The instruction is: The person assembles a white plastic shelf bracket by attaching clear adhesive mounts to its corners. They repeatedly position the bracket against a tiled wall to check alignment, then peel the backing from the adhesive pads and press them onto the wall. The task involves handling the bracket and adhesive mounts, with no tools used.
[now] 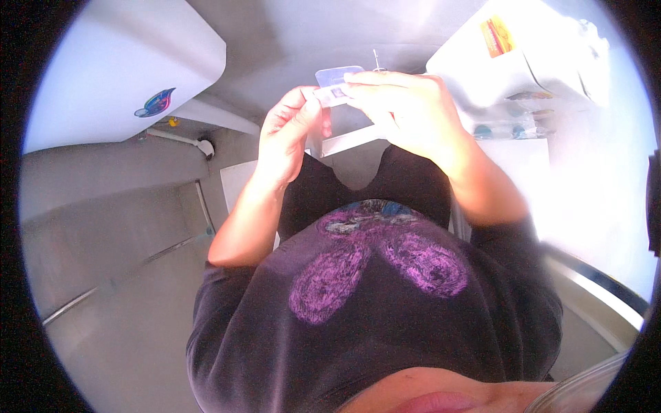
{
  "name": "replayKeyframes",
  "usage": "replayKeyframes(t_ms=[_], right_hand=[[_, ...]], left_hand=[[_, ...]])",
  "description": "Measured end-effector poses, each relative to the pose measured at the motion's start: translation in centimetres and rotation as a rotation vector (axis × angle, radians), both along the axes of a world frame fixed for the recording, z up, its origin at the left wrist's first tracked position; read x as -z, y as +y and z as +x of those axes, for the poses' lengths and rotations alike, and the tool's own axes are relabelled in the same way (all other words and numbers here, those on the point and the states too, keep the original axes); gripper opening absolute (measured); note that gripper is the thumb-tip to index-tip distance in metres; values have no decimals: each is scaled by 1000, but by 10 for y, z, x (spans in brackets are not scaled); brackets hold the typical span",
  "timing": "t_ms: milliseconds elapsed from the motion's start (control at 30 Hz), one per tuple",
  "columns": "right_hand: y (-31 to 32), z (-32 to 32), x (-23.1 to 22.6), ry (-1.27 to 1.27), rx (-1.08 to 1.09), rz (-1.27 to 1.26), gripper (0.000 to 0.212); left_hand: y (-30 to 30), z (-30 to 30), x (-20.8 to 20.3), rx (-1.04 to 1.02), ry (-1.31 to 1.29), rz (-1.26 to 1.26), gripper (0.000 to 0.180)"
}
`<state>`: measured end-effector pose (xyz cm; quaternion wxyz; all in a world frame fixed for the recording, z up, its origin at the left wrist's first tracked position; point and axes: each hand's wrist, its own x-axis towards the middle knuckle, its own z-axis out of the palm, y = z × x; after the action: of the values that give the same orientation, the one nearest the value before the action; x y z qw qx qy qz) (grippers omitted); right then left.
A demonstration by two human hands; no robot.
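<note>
In front of my chest, a small clear plastic piece with rounded corners [339, 74] and a pale lower part is held up. My left hand [292, 124] pinches its left side between thumb and fingers. My right hand [406, 103], washed out by strong light, is closed at its right edge with the fingertips pressed on it. A thin metal, needle-like thing [376, 60] sticks up just beyond the right fingers; whether that hand holds it I cannot tell. Below the hands, a white strip-like edge [354, 140] runs between them and my dark-clothed knees.
At the upper left stands a large white, smooth-sided body with a colourful sticker [157, 102]; a white pipe [180, 138] runs beneath it. On the right, a white surface [509, 172] bears clear plastic packaging [506, 127]. Behind it is a white container with an orange label [497, 36].
</note>
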<state>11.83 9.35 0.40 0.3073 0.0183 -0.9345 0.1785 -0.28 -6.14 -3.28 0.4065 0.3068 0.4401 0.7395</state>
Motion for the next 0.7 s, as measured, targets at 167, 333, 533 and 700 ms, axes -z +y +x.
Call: replayKeyframes(t_ms=[167, 333, 533, 700], right_hand=[[-6, -3, -4, 22, -75, -13, 18], [-7, -6, 0, 59, -135, -68, 18], [-3, 3, -8, 13, -218, -80, 19], [-6, 13, -6, -65, -191, -266, 19]], left_hand=[[-8, 2, 7, -21, -6, 98, 25], [-14, -1, 13, -17, 23, 148, 22], [-15, 9, 8, -66, 62, 72, 29], [-10, 11, 10, -49, 137, 136, 27]])
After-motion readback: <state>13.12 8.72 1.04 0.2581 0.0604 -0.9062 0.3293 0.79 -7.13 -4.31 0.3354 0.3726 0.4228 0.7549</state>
